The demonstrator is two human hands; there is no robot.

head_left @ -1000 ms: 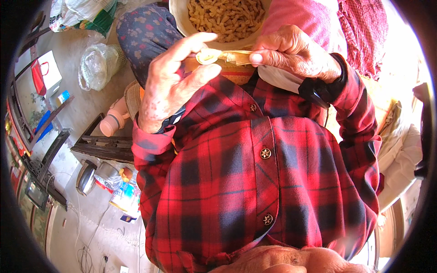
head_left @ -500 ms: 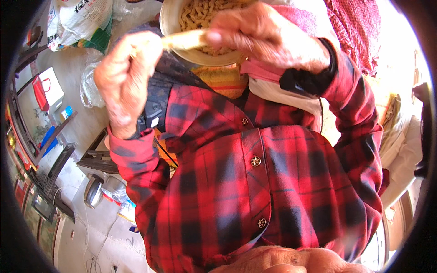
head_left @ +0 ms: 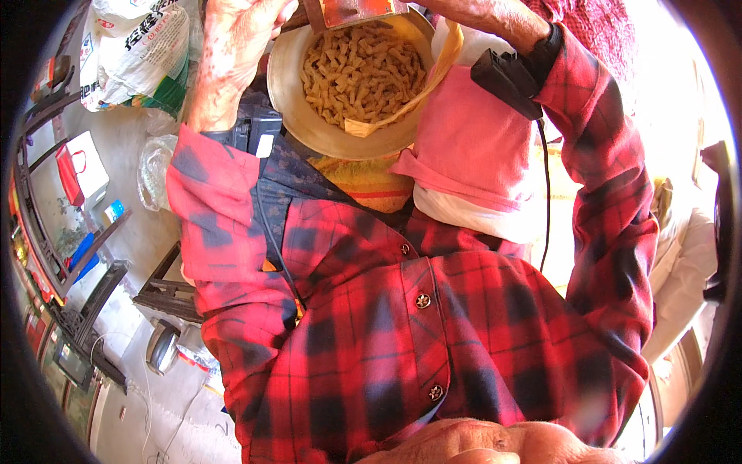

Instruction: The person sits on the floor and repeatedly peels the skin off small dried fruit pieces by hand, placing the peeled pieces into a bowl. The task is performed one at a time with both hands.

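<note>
My left hand (head_left: 251, 27), partly cut off by the top edge, has its visible fingers curled; what they hold is unclear. My right hand (head_left: 471, 17) reaches past the same edge, fingers hidden. Between them is a reddish board-like object (head_left: 357, 11) with a dark wooden edge. Below lies a pale metal bowl (head_left: 286, 116) of short, tan, twisted pieces (head_left: 348, 69). A long yellowish strip (head_left: 394, 116) trails from near my right hand down across the bowl's contents.
A pink cloth (head_left: 483, 147) lies right of the bowl over white fabric. A white printed sack (head_left: 139, 54) and plastic bag (head_left: 154, 174) are at left, with dark wooden furniture (head_left: 166, 290), cables and a white-and-red carrier bag (head_left: 85, 166). Black cords run beside both sleeves.
Both hands have moved up and away to the top edge. The yellowish piece formerly held between them no longer shows there; a long strip now trails into the bowl. The reddish object has appeared.
</note>
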